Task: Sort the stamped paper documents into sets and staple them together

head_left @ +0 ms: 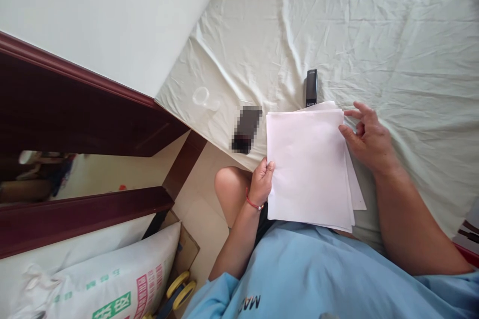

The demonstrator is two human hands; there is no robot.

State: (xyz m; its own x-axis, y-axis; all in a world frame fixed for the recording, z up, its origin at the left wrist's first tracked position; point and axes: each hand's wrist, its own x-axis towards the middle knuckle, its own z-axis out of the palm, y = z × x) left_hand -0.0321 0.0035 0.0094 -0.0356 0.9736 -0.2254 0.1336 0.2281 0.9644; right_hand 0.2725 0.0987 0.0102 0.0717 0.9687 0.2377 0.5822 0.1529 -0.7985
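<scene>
A stack of white paper sheets (309, 164) lies at the near edge of a bed covered with a pale green sheet (392, 35). My left hand (261, 182) pinches the stack's left edge, fingers closed on it; a red cord circles the wrist. My right hand (368, 137) rests at the stack's upper right edge, thumb against the paper and fingers loosely spread. A black stapler (311, 87) lies just beyond the papers' top edge.
A dark phone-like object (246, 128) lies left of the papers, and a clear plastic lid or cup (204, 98) sits near the bed's corner. A dark wooden frame (93, 124) and a printed white sack (112, 279) stand at the left.
</scene>
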